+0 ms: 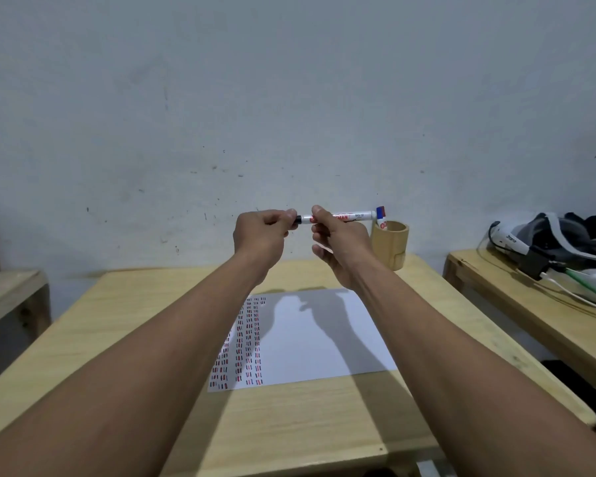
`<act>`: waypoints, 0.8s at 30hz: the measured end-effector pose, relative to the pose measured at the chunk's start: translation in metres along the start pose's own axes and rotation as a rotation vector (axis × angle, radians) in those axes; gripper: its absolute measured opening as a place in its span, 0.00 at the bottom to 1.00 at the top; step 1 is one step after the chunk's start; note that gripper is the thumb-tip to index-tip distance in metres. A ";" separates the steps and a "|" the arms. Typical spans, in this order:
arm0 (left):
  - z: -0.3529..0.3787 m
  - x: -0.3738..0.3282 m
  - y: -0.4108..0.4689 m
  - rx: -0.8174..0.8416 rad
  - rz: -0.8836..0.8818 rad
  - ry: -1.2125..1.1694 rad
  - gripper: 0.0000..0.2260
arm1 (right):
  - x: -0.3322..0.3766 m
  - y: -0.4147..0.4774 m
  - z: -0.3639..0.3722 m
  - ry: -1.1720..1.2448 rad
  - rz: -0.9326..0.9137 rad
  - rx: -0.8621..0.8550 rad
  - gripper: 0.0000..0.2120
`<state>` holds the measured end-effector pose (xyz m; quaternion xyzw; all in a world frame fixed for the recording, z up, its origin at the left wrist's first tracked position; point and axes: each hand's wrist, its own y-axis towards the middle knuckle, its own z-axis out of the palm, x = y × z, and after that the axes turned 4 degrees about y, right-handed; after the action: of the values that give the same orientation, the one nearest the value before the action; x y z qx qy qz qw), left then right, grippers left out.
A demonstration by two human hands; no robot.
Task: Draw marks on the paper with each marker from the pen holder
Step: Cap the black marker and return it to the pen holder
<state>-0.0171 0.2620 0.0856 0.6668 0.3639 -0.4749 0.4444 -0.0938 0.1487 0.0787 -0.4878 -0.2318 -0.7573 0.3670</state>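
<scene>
I hold a white marker level in the air above the far side of the table. My right hand grips its barrel. My left hand pinches the black cap at its left end. Below lies a white paper with columns of short red and black marks along its left side. A bamboo pen holder stands at the table's far right corner, with a blue-capped marker sticking out of it.
The wooden table meets a pale wall. A second wooden bench to the right carries a headset-like device, dark cloth and cables. Another wooden piece stands at the left.
</scene>
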 end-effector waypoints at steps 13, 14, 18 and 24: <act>0.037 -0.032 0.006 -0.163 0.240 0.255 0.08 | 0.013 0.005 -0.012 -0.577 -0.330 -0.188 0.08; 0.040 -0.035 0.008 -0.153 0.276 0.286 0.08 | 0.015 0.006 -0.018 -0.652 -0.337 -0.165 0.08; 0.058 -0.046 0.017 -0.062 0.373 0.376 0.09 | 0.028 0.014 -0.041 -1.021 -0.425 -0.123 0.07; 0.103 -0.044 0.033 -0.015 0.316 0.377 0.19 | 0.054 0.046 -0.082 -1.129 -0.407 -0.163 0.12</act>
<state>-0.0315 0.1512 0.1200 0.7890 0.3348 -0.2641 0.4423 -0.1178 0.0441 0.0939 -0.7867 -0.4207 -0.4518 -0.0036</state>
